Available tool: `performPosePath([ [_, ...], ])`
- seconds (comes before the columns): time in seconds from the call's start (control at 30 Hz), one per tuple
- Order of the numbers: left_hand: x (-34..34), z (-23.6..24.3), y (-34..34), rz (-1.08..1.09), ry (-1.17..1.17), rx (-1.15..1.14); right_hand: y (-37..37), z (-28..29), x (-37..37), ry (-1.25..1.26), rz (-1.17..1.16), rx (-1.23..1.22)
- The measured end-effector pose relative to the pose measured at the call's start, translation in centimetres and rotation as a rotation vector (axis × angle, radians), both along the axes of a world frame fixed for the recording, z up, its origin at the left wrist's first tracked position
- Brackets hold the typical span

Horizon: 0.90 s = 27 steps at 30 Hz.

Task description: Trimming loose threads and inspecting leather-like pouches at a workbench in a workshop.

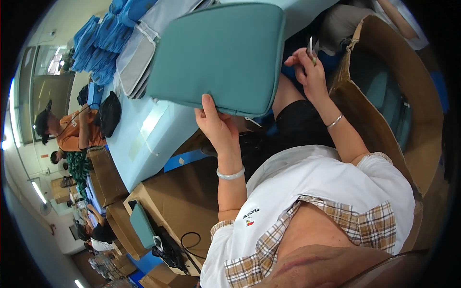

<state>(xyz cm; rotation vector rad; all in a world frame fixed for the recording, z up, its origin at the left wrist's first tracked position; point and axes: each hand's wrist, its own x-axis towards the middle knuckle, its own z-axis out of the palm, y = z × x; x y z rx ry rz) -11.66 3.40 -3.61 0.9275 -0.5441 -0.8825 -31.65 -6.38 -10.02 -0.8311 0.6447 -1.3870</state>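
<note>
A teal padded zip sleeve (216, 57) is held up above the edge of the pale blue tabletop (156, 134). My left hand (218, 125) grips its lower edge, thumb on the front face. To the right of the sleeve, my right hand (309, 77) is closed on small metal thread snips (313, 52), blades pointing up, not touching the sleeve.
Blue pouches (96, 53) and grey sleeves (132, 67) are piled at upper left, beside a black bag (108, 115). A cardboard box (418, 129) at right holds teal sleeves (379, 86). More boxes (105, 175), co-workers (67, 129) on the left and another person (403, 21) upper right surround me.
</note>
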Motion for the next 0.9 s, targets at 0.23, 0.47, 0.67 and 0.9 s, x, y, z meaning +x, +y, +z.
performPosePath([
  [0.23,-2.5,0.1,-1.9,0.084,-0.003,-0.16,4.0,2.6,2.1,0.255,-0.015,-0.331],
  [0.47,-2.8,-2.4,-2.8,0.105,0.084,-0.116,3.7,3.1,4.3,0.632,-0.129,-0.389],
  [0.67,-2.7,-3.3,-2.5,0.13,0.066,-0.071,2.9,1.9,4.0,0.754,-0.14,-0.52],
  [0.9,0.0,-4.2,-2.3,0.126,-0.007,-0.114,2.3,2.7,3.4,1.006,-0.36,-0.8],
])
